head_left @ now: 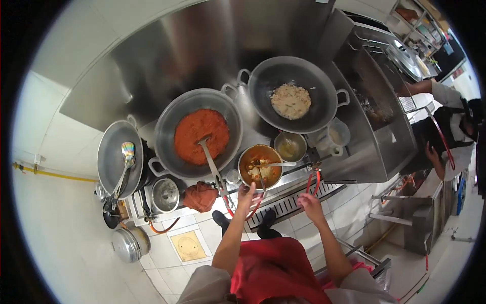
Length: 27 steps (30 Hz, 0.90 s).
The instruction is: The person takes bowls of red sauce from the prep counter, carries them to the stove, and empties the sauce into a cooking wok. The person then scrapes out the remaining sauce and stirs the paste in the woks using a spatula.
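- I have the left hand [246, 198] at the near side of a metal bowl [247, 176]; its fingers are slightly spread against the wall, and I cannot tell whether they grip it.
- That bowl sits at the front of the stove [197, 180], between a wok of red sauce [195, 130] and a smaller bowl [297, 154] with yellowish liquid.
- Inside it I see orange-red smears, pale bits and a spoon [276, 164] whose handle sticks out over the right rim.
- I see the right hand [310, 202] just beside an orange hose [318, 180] at the stove's front edge, its fingers curled narrow; I cannot tell whether they hold anything.
- A long ladle [211, 164] leans out of the red sauce, its handle reaching toward me.
- Behind the bowls I have a second wok [260, 83] with pale, crumbly food [291, 101]; a clear jug [338, 133] stands to its lower right.
- Left of the metal bowl lie a brown cloth [201, 196] and a small pot [165, 194].
- At far right, another person [448, 131] stands by the fryer [372, 101].
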### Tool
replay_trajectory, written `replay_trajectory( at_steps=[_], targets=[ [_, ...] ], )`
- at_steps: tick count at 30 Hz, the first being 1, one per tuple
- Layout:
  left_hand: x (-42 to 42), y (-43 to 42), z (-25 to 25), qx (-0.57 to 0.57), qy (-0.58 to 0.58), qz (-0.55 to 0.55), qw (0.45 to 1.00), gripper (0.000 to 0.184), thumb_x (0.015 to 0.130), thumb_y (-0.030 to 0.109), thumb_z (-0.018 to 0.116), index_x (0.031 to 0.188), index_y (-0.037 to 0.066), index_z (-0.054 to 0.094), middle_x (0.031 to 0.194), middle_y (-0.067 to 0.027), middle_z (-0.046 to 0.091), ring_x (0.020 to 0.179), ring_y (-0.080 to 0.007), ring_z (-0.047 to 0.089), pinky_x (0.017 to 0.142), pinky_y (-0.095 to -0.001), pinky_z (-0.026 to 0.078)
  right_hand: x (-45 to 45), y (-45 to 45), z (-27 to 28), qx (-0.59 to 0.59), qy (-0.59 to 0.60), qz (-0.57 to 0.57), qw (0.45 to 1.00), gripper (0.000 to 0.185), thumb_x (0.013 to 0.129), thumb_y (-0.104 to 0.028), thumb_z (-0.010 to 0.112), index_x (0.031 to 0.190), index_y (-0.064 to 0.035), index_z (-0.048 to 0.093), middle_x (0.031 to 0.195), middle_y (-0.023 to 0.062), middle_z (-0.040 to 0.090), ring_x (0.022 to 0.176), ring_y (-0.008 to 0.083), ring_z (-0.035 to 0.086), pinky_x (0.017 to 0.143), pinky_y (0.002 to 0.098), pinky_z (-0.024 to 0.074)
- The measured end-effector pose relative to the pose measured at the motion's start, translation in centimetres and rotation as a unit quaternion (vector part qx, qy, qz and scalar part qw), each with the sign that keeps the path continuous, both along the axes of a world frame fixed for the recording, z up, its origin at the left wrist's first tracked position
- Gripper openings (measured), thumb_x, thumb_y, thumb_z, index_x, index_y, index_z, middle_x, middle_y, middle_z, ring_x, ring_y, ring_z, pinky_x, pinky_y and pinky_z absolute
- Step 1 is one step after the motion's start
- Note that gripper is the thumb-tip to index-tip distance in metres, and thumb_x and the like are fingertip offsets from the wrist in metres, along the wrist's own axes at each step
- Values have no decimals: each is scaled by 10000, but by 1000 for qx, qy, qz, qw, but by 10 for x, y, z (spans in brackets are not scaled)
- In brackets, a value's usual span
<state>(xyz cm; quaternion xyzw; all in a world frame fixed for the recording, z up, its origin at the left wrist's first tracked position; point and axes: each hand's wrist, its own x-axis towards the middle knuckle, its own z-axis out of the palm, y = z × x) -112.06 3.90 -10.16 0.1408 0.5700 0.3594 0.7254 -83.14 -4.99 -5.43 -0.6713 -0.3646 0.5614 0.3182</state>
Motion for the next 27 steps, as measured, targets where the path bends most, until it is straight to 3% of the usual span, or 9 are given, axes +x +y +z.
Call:
replay_trajectory(
  at_steps=[4,7,8,10,12,13,16,20,27],
  targets=[
    [-53,-104,-1,109,160,-113,975,688,921,374,760,1443,35,466,1036,-131,682,729,-127,672,512,-282,527,-14,-9,10,89,-44,102,990,384,989,-237,589,1304,-19,607,1128,164,726,1030,267,704,928,361,538],
    [-133,-226,-56,248,437,-304,810,604,906,461,708,1324,41,586,1103,-168,719,924,-393,711,792,-423,575,-28,-98,-59,77,-151,328,929,506,1008,-406,571,1330,-17,600,1213,198,693,1171,330,643,1018,408,484],
    [-149,-253,-34,259,528,-343,733,613,902,502,686,1291,36,610,1066,-178,729,960,-441,696,845,-447,563,-48,-93,-10,-115,-51,456,881,554,1020,-365,564,1443,-10,518,1465,219,540,1387,318,495,1133,397,401],
    [-179,-281,-17,186,455,-347,798,579,917,497,660,1264,34,648,1138,-222,705,1026,-432,682,906,-457,537,-74,-115,-17,-70,-26,495,866,566,988,-401,579,1383,4,561,1405,228,579,1330,368,529,1113,428,422],
    [-194,-289,2,114,373,-352,851,554,932,492,634,1238,33,686,1210,-265,681,1092,-423,668,966,-468,511,-122,-78,11,-102,-239,541,800,493,946,-339,617,1287,16,607,1314,223,616,1278,399,538,1084,459,434],
    [-200,-284,20,47,402,-311,860,528,922,492,633,1180,38,711,1141,-262,692,1075,-430,668,944,-468,518,-140,-75,-29,291,-270,364,842,410,914,-261,648,1234,-6,615,1261,198,622,1218,405,553,1030,472,458],
    [-212,-279,21,56,462,-237,853,379,910,398,651,1031,52,749,1066,-279,698,1072,-439,658,932,-468,520,-219,62,37,386,-402,324,765,516,856,-139,628,1360,-32,595,1368,168,583,1372,379,424,1094,624,325],
    [-225,-268,23,101,504,-215,830,247,890,259,706,1009,45,736,1030,-291,696,1043,-432,662,921,-466,523,-254,154,-18,400,-575,387,600,500,926,-275,578,1401,-123,554,1415,138,530,1388,319,406,1108,636,289],
    [-188,-235,45,156,491,-88,853,220,925,188,670,999,-16,708,894,-201,726,740,-283,705,676,-368,561,-227,91,-3,478,-522,416,570,359,900,-230,561,1227,-112,649,1175,79,654,1291,281,517,1113,597,313]
  ],
)
